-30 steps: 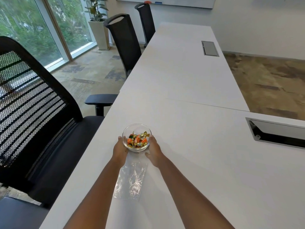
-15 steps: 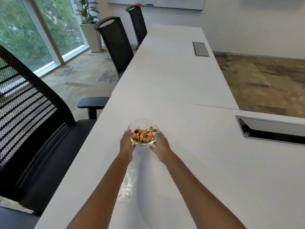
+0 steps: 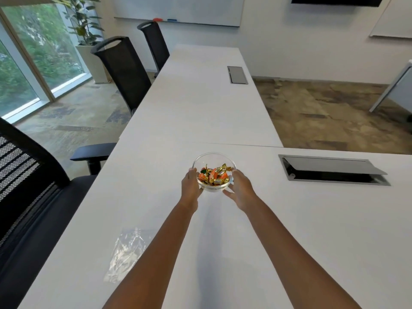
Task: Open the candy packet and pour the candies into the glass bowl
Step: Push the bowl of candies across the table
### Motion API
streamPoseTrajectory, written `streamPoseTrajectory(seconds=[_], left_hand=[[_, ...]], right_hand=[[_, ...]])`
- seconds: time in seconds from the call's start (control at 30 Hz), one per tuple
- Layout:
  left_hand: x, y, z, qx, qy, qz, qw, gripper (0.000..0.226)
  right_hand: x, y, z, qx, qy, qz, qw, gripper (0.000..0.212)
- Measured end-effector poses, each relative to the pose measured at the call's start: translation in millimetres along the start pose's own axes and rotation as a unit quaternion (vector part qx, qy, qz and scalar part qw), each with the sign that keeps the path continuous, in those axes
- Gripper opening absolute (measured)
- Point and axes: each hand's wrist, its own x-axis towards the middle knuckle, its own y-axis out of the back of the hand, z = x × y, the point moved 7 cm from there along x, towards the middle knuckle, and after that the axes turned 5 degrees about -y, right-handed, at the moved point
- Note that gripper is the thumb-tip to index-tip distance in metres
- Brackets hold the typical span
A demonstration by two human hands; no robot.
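We have the glass bowl [image 3: 213, 172] sitting on the white desk [image 3: 312, 230] out at arm's length, and it holds a heap of wrapped candies [image 3: 214, 175] in orange, gold and green. Our left hand [image 3: 190, 186] cups the bowl's left side, fingers curved against the glass, and our right hand [image 3: 239, 188] cups the right side the same way, thumb low near the base. Neither hand pinches anything else.

The candy packet [image 3: 126, 253] lies flat on the desk near us, well apart from the bowl and partly hidden behind our left forearm. It is clear plastic, crumpled, and looks empty as far as we can see through it; we cannot make out where it was opened.

So we judge the task almost finished: the packet appears emptied and the candies are in the bowl. What seems left is only to let go of the bowl, and perhaps to clear the wrapper.
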Motion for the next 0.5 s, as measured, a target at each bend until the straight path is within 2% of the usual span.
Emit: streamPoseTrajectory(seconds=[0.23,0.5], left_hand=[[-5,-43,-24,0.008,0.023,-0.025,0.999,0.04],[-4,-49,-62,0.037,0.045,-0.021,0.998,0.034]], right_hand=[[-1,50,-5,0.009,-0.002,0.027,1.0,0.039],[11,76,19,0.004,-0.031,0.045,0.998,0.038]])
